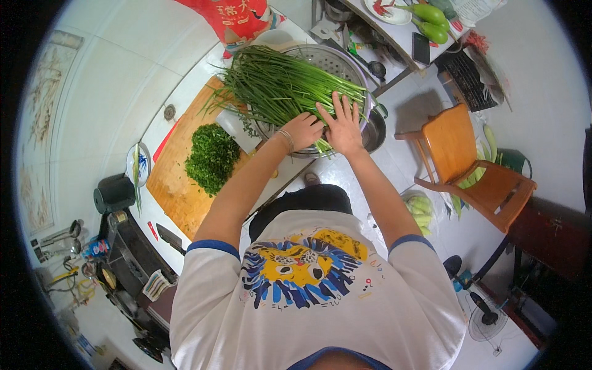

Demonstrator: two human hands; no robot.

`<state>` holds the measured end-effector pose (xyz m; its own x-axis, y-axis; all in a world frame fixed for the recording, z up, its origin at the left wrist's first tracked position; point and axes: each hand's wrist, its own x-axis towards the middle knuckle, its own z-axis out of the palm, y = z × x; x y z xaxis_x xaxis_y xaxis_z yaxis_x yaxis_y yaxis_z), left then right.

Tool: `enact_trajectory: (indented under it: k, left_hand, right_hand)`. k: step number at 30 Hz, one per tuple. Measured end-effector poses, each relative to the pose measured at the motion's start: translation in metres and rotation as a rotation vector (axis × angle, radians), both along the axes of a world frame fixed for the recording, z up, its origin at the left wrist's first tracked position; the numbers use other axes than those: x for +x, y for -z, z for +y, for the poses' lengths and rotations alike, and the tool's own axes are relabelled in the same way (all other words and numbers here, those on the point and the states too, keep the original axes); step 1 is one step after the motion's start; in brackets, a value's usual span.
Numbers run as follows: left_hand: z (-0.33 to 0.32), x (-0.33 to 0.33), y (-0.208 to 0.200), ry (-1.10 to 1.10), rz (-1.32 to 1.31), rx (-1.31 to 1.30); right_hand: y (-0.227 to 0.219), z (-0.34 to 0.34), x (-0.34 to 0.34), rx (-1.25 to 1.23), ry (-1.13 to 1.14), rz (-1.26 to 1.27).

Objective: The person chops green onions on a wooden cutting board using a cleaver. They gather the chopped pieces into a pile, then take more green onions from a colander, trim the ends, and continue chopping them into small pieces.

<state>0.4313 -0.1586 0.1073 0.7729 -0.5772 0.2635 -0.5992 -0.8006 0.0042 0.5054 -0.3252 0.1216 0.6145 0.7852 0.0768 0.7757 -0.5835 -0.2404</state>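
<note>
A big bundle of long garlic chives (pixel 277 80) lies across a perforated metal colander (pixel 327 58), leafy tips to the left and pale stems to the right. My left hand (pixel 302 131) is closed on the near side of the bundle, its fingertips partly hidden among the stems. Beside it, my right hand (pixel 343 126) rests on the stems with fingers stretched and spread. To the left, a wooden cutting board (pixel 169 179) bears a heap of finely chopped greens (pixel 211 159). A broad cleaver blade (pixel 234 131) lies between that heap and the bundle.
A red bag (pixel 234 21) stands behind the colander. At the left are a small plate (pixel 139 165) and a knife (pixel 170 238). A side table at the far right holds green eggplants (pixel 428 21) and a phone (pixel 421 48). A wooden chair (pixel 456 148) stands right.
</note>
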Motion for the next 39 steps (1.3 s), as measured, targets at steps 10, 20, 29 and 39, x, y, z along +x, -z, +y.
enact_trajectory:
  k: [10, 20, 29, 39]
  left_hand:
    - [0.006, -0.004, -0.015, 0.043, 0.034, -0.014]
    - [0.006, -0.009, -0.005, 0.015, 0.034, 0.009]
    - [0.006, -0.014, 0.002, -0.02, -0.038, -0.072]
    - [-0.002, -0.02, -0.023, -0.183, -0.223, -0.155]
  right_hand:
    - [-0.013, 0.014, 0.005, -0.058, -0.056, 0.041]
    - [-0.033, 0.03, 0.02, 0.245, -0.114, 0.107]
    - [-0.021, 0.108, 0.027, 0.145, -0.254, 0.086]
    - [-0.022, 0.017, 0.049, 0.355, -0.206, 0.293]
